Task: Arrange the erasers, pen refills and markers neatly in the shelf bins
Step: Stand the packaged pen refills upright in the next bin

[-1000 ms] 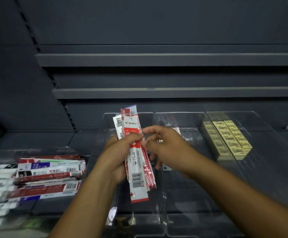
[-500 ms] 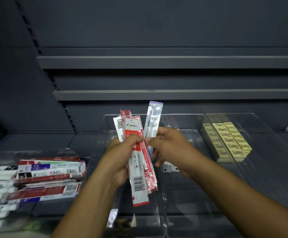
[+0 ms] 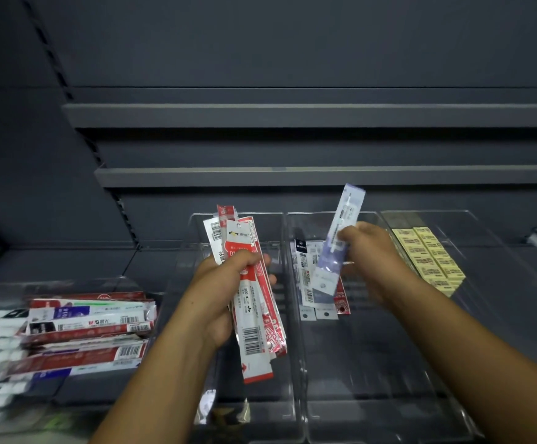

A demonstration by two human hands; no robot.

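Left grip (image 3: 228,283) is closed round a fanned bundle of long red-and-white plastic refill packets (image 3: 254,318). The thumb lies across the front, at about mid-length, and packet ends stick out above and below the grip.

Right grip (image 3: 369,257) pinches a single clear, lavender-tinted refill packet (image 3: 340,245) near its middle. The packet is tilted, upper end leaning away from the grip, and is somewhat blurred.

Just beneath the right grip is a clear plastic middle bin (image 3: 334,214). A few flat white and red packets (image 3: 312,283) lie lengthwise on its floor, under the held one. To the right of that grip, pale yellow wrapped erasers (image 3: 427,254) sit in tidy rows in the next clear bin (image 3: 452,216). Well to the left of the left grip, a loose heap of red, white and blue packets (image 3: 84,328) lies crosswise.

Handling, as a judgement:
- The packets look very light.
- The film sleeves are likely slick, so the bundle may slide and fan out further if the hold slackens.
- Stiffness probably comes only from the refills inside, and the header flaps with hang holes would flop.
- The best hold is across the width at mid-length, over the refill body.
- The single packet wants only a light pinch, and it should be laid flat alongside those already in the bin.
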